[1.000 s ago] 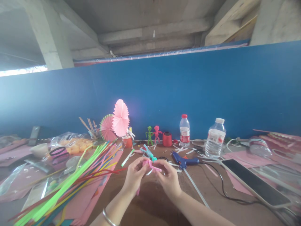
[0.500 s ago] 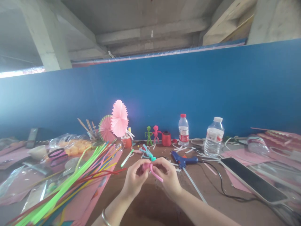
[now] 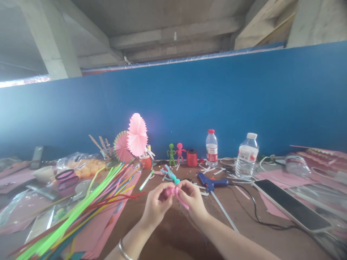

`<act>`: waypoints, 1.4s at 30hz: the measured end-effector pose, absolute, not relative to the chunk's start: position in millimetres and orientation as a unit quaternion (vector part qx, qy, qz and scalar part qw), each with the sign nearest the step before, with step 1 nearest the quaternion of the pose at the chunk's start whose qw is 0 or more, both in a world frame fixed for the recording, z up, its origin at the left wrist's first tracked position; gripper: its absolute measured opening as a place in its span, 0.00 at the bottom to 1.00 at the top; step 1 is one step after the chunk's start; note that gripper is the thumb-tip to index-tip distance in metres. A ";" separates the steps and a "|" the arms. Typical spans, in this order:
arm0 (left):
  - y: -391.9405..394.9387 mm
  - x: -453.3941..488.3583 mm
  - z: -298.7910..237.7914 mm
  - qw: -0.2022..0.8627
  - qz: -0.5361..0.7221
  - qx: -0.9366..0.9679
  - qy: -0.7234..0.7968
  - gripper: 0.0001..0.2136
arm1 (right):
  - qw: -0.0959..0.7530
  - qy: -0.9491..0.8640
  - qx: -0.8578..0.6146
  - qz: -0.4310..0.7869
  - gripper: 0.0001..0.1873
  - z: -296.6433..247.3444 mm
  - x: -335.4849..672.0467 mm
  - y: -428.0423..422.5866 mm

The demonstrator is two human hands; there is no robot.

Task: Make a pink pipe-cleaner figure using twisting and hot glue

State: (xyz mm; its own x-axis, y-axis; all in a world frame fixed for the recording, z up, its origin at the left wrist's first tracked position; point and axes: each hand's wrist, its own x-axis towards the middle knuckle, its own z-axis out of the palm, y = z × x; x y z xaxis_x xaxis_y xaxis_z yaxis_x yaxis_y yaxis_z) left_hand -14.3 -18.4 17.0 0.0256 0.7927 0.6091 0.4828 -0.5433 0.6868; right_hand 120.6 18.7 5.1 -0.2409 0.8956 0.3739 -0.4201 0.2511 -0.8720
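Between my two hands is a pink pipe cleaner (image 3: pixel 171 191), wound into a small coil with a loose tail hanging to the lower right. My left hand (image 3: pixel 157 202) pinches the coiled part between thumb and fingers. At the tail's base, my right hand (image 3: pixel 193 200) has its thumb and index finger closed on the same pipe cleaner. Just beyond my fingertips lies a blue and teal pipe-cleaner figure (image 3: pixel 171 175). Farther back, a green figure (image 3: pixel 171 154) and a pink figure (image 3: pixel 180 153) stand upright by the wall.
A bundle of colourful pipe cleaners (image 3: pixel 89 206) spreads across the left. A blue glue gun (image 3: pixel 211 182) with a cord lies right of centre, near two water bottles (image 3: pixel 211 148). A phone (image 3: pixel 291 206) rests at right; paper fans (image 3: pixel 137 135) stand at back left.
The pink tail has swung slightly and now sits closer against my right fingers. Both hands stay nearly in place, still together on the coil.
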 end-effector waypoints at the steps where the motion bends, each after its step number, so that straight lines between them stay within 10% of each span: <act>1: -18.2 -14.6 17.3 0.138 0.528 0.704 0.455 0.05 | 0.574 -0.534 -0.217 0.582 0.08 4.0 119.6 19.3; 23: -9.8 -33.4 20.4 -0.093 0.412 0.821 0.385 0.11 | 0.521 -0.431 -0.266 0.687 0.07 5.3 119.2 26.1; 42: -9.2 -34.5 18.2 -0.071 0.385 0.782 0.484 0.11 | 0.533 -0.558 -0.285 0.568 0.13 4.0 115.5 23.6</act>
